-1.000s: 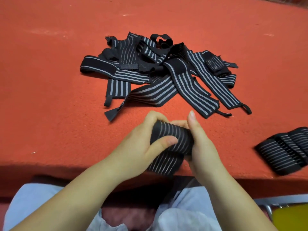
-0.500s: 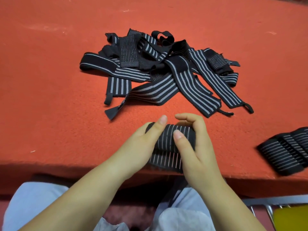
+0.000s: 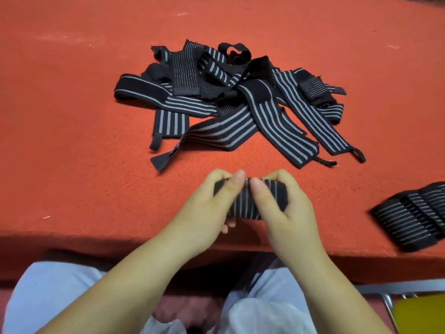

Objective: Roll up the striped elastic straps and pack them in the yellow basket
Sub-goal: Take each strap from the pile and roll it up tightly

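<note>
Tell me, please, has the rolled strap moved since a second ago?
Yes. The rolled strap in both hands has turned to lie level and sits slightly farther onto the red table, towards the pile.

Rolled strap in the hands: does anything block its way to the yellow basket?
Nothing visible does. Both hands grip the rolled strap; the yellow basket sits low right, below the table edge. Finished rolls lie farther right.

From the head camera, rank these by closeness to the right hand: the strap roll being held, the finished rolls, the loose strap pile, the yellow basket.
1. Strap roll: gripped in the right hand.
2. Finished rolls: to its right.
3. Loose strap pile: farther up the table.
4. Yellow basket: bottom-right corner; close to the pile's rank.
</note>
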The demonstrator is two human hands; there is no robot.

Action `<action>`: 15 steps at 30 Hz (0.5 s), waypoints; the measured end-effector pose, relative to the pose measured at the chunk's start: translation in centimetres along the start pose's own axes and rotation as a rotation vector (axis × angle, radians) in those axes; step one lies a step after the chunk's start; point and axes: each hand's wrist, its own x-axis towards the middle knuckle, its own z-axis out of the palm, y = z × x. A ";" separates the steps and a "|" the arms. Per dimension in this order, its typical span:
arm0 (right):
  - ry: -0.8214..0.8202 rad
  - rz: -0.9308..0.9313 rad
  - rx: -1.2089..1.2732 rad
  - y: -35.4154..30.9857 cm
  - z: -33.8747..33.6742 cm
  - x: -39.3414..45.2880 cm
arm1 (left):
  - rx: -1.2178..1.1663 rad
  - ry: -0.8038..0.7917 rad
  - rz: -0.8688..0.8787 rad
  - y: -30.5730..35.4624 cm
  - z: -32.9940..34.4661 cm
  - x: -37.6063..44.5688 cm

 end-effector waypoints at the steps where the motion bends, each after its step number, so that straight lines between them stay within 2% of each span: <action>1: 0.006 -0.089 -0.095 0.2 0.0 -0.3 | -0.122 -0.045 -0.160 0.2 0.2 0.1; 2: 0.007 -0.135 -0.145 0.4 0.1 -0.6 | -0.200 -0.082 -0.243 0.3 0.3 0.2; 3: 0.013 -0.154 -0.156 0.5 0.0 -0.7 | -0.226 -0.099 -0.253 0.3 0.4 0.3; 5: 0.024 -0.133 -0.079 0.5 0.0 -0.7 | -0.148 -0.068 -0.117 0.2 0.4 0.1; 7: 0.003 0.023 0.099 0.2 -0.2 -0.3 | 0.022 -0.026 0.138 -0.3 0.2 -0.1; 9: -0.104 0.324 0.323 0.0 -0.3 0.2 | 0.182 -0.009 0.312 -0.8 0.2 -0.2; 11: -0.180 0.494 0.446 0.0 -0.2 0.3 | 0.207 0.018 0.335 -1.1 0.4 -0.3; 15: -0.063 0.466 0.498 0.1 0.4 -0.2 | 0.133 0.082 0.306 -1.0 1.3 -0.5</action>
